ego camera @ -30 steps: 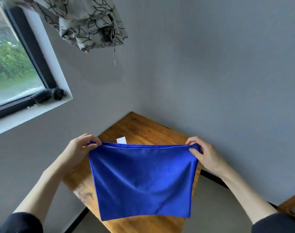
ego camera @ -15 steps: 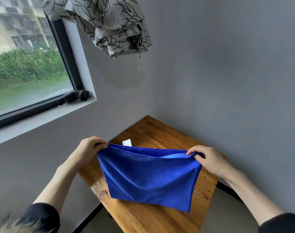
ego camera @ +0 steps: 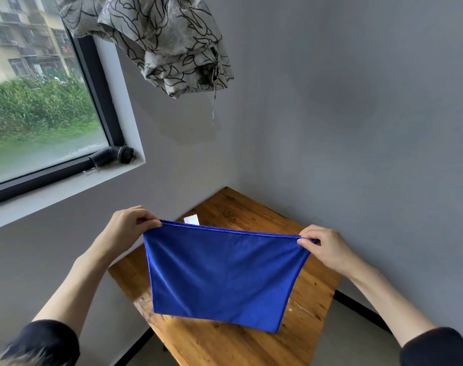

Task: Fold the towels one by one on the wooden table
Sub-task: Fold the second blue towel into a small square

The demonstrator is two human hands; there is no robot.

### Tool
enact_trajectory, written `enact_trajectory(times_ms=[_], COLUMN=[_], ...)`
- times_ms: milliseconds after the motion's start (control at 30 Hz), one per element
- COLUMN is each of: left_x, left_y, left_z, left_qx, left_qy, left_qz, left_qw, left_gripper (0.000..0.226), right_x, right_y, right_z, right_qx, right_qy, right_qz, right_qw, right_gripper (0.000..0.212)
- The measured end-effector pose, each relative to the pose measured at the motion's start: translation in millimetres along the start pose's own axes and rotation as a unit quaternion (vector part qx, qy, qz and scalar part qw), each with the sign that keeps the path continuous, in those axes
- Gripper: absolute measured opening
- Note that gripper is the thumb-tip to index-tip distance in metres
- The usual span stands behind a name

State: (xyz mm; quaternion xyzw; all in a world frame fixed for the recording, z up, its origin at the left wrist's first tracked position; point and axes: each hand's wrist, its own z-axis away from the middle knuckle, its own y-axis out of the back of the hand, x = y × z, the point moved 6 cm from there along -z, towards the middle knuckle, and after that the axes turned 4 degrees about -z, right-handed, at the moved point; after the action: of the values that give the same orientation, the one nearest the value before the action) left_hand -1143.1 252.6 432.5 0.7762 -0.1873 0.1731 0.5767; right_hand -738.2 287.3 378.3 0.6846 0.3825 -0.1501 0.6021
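A blue towel (ego camera: 222, 273), folded double, hangs stretched between my hands above the wooden table (ego camera: 238, 344). My left hand (ego camera: 130, 228) pinches its upper left corner. My right hand (ego camera: 325, 247) pinches its upper right corner. The top edge is pulled taut and nearly level. A small white tag (ego camera: 191, 219) sticks up behind the top edge near the left. The towel's lower edge hangs low over the table top; I cannot tell whether it touches the wood.
The table stands in a corner between two grey walls. A window (ego camera: 37, 101) with a dark frame is at the left, a black object (ego camera: 111, 155) lying on its sill. A patterned curtain (ego camera: 159, 40) hangs bunched overhead.
The towel's top edge has been pulled taut again after sagging half a second ago. My view has swung so the window fills more of the left.
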Motion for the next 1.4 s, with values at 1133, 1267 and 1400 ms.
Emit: enact_trajectory(times_ms=[1133,1267,1400], left_x=[20.2,13.2,9.3], left_y=[5.3,-0.3,-14.4], left_z=[2.8,3.0,-6.2], left_qx=[0.048,0.032,0.004], left_qy=[-0.024,-0.019,-0.022], left_qz=[0.093,0.096,0.009], left_qw=[0.994,0.995,1.0], left_gripper=[0.02,0.023,0.018], right_x=[4.4,14.8,23.8], right_y=[27.7,24.3,22.0], right_z=[-3.6,-10.9,-23.1], right_qx=[0.119,0.109,0.078], right_qy=[-0.176,-0.183,-0.201], right_qz=[-0.633,-0.574,-0.466], right_qw=[0.744,0.79,0.858], right_gripper=[0.022,0.029,0.021])
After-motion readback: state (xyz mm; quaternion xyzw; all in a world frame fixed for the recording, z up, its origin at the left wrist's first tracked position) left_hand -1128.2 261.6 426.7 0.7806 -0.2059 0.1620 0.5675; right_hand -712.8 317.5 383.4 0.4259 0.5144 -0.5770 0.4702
